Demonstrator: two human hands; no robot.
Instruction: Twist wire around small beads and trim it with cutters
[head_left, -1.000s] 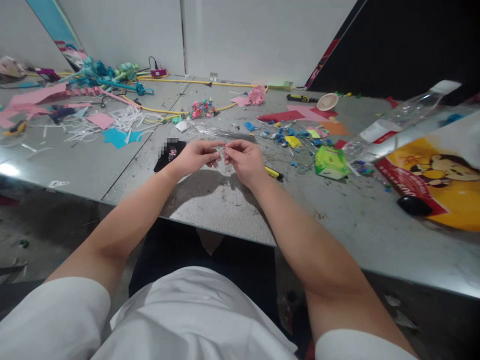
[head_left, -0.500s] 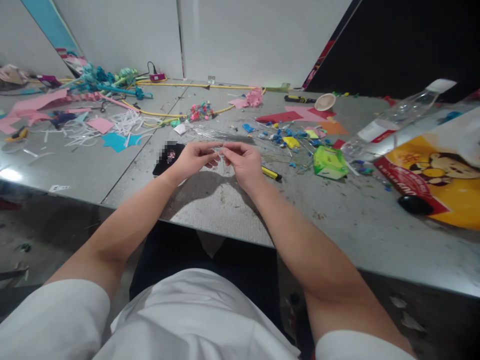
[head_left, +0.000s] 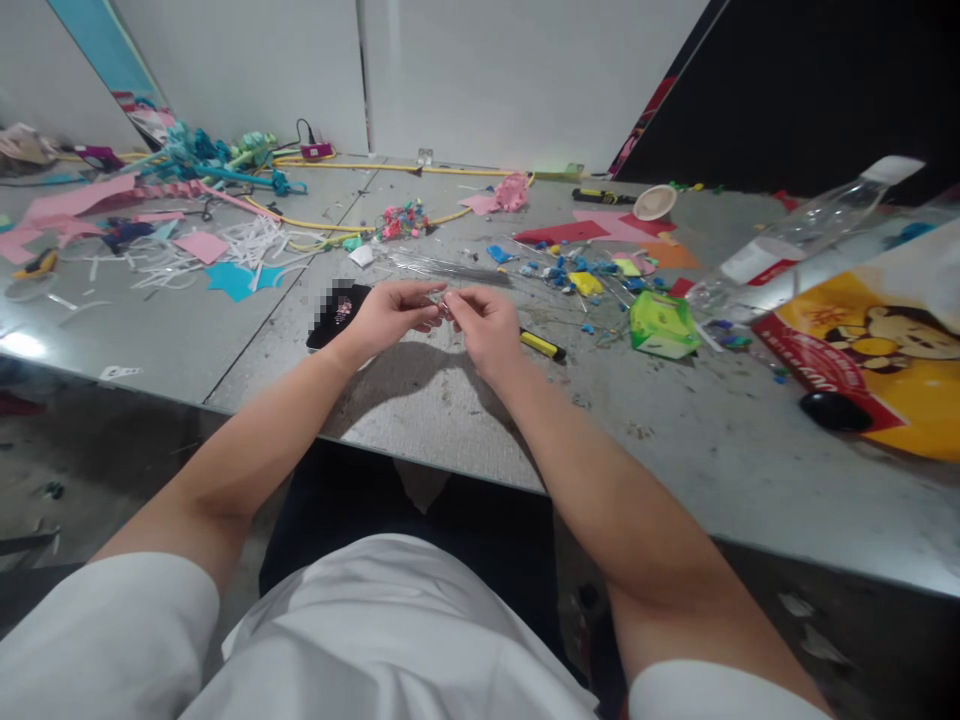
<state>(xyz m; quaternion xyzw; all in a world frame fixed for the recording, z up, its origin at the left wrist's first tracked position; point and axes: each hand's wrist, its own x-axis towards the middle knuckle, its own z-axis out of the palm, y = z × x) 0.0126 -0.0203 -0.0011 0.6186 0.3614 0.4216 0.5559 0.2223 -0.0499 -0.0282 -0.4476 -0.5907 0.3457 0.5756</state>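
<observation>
My left hand (head_left: 390, 318) and my right hand (head_left: 484, 322) meet just above the grey table (head_left: 465, 420), fingertips pinched together on a small thin clear piece (head_left: 442, 303) between them. The piece is too small to make out. A black phone (head_left: 335, 312) lies just left of my left hand. A yellow-and-black cutter (head_left: 542, 345) lies just right of my right hand. A bundle of thin wires (head_left: 442, 267) lies behind the hands.
Coloured paper scraps (head_left: 585, 275) and a green paper box (head_left: 661, 326) sit at the right, with a clear bottle (head_left: 795, 240) and a yellow printed bag (head_left: 885, 350). Pink and blue paper, white strips (head_left: 247, 245) and yellow cable (head_left: 315, 222) fill the back left.
Both hands stay together in the same spot; the fingers shift slightly on the small piece. The view has barely moved.
</observation>
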